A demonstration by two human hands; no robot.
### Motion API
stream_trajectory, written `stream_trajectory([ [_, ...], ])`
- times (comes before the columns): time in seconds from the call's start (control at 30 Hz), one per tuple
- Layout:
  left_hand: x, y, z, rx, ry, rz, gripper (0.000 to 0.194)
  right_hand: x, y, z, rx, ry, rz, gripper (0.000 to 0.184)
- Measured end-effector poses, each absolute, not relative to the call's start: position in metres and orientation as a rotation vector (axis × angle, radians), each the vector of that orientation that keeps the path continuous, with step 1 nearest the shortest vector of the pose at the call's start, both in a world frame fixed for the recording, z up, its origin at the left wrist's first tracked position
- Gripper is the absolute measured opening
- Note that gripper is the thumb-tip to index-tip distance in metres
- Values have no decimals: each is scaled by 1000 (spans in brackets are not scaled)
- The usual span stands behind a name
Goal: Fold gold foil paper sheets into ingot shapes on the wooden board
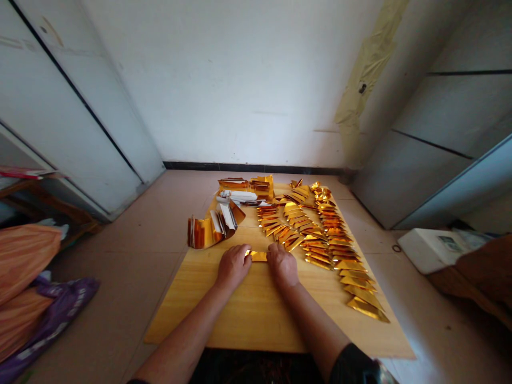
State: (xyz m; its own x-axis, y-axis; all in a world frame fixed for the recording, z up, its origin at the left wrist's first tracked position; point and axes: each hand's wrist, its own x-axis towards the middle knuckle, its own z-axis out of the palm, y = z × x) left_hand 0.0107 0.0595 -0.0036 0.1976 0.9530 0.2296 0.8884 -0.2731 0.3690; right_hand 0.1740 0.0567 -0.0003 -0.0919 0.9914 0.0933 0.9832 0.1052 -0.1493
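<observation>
Mid-counter, between the two hands: one gold foil strip point(259, 256), narrow, running crosswise, shiny face up. Left hand point(235, 264) pinches its left end, right hand point(283, 265) pinches its right end. Fingers curled on both, backs of the hands up; exact fingertip contact is hidden. Only the middle of the strip shows. Both forearms come in from the near edge; dark sleeve point(354, 362) visible on the right arm.

Counter point(240, 320) is a light wood panel. Right of the hands, folded gold pieces point(298, 216) in overlapping, curving rows; nearest ones sit just beyond the right hand. Further right, a long column of folded pieces point(338, 234) runs along the right edge, leaning on each other like shingles, ending in a near piece with a pointed tip.

Far left of the counter: curved stack of gold sheets point(202, 233), standing on edge, white backs showing in places. Behind it, at the far edge, another bundle of gold sheets point(262, 186) with a white stack point(244, 196) in front.

Off the counter: white wall point(240, 96) ahead, orange bag point(26, 261) and purple bag point(66, 306) at left, white box point(430, 245) on the right.
</observation>
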Motion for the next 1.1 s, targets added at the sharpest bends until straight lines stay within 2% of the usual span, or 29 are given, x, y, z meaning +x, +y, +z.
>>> stream_trajectory([
  [0.33,12,55,-8,2347,1897,614,21,173,56,1,-1969,-2231,39,15],
  [0.57,11,51,-5,2397,1972,547,9,171,56,-4,-1952,-2206,-36,14],
  [0.8,11,51,-3,2434,1990,458,12,170,53,2,-1948,-2275,-51,15],
  [1.1,9,52,-4,2366,1939,581,15,168,53,-1,-1929,-2278,-58,15],
])
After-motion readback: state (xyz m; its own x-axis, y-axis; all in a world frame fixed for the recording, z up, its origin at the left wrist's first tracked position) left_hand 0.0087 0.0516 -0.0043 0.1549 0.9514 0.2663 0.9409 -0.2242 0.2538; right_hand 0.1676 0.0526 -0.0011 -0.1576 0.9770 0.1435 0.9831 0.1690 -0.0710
